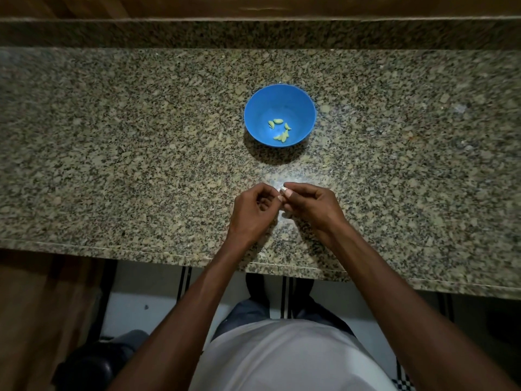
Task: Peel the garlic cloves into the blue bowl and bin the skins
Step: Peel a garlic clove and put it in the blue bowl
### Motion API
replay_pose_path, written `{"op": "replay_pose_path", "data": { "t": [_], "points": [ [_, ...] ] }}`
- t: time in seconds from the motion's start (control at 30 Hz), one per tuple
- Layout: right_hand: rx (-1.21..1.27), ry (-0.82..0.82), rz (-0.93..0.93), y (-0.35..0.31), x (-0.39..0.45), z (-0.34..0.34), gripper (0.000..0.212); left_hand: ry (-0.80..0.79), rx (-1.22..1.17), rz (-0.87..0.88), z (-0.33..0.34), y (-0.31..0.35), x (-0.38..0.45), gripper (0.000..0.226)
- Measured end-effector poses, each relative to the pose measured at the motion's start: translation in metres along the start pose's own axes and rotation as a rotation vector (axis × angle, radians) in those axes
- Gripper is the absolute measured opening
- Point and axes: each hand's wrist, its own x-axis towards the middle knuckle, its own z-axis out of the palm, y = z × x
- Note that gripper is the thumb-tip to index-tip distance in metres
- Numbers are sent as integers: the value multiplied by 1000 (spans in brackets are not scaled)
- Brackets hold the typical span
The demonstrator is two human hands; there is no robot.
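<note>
Both hands meet over the near part of the counter (112, 136), fingertips almost touching. The right hand (310, 204) has its fingers curled, thumb and forefinger closed in a tight grip on a small pale garlic clove (282, 189) at its tip. The left hand (253, 210) is curled too, its fingertips drawn in toward the same clove; it seems to pinch a thin shred of skin, though the dim light leaves that uncertain. Under and just behind the hands a few pale flakes of skins (284, 214) lie on the speckled granite. Farther back, well apart from the hands, stands the blue bowl (253, 108), upright, with several peeled cloves (279, 129) scattered on its bottom, yellowish green in this light. Beyond the bowl a raised granite ledge (253, 33) runs along the back. Below the counter's near edge appear a white shirt (282, 356), dark trousers and a pale tiled floor (146, 303).
</note>
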Motion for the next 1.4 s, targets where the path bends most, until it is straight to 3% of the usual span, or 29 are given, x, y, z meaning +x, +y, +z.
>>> {"op": "replay_pose_path", "data": {
  "t": [0.1,0.27,0.37,0.5,0.63,0.9,1.2,1.4],
  "points": [
    [84,14,41,6,3,-5,23,-7,7,-26,4,-3,-6,1],
    [49,-67,52,13,2,-13,24,25,99,-70,0,-12,-12,16],
    [7,-82,22,14,0,-14,24,65,77,-133,-3,-13,-15,3],
    [-82,-112,-49,14,-4,-13,22,116,130,-133,-9,-10,-17,32],
    [-135,-111,-100,14,-8,-10,18,35,-117,-114,-12,-8,-18,16],
    [-260,-109,-196,13,-10,-2,17,39,-502,-223,-8,-5,-18,16],
    [-245,-130,-245,12,-10,4,17,96,-640,-362,-1,-4,-16,16],
    [-47,-92,-162,17,-12,6,22,126,-679,-276,2,2,-23,21]
  ]
}}
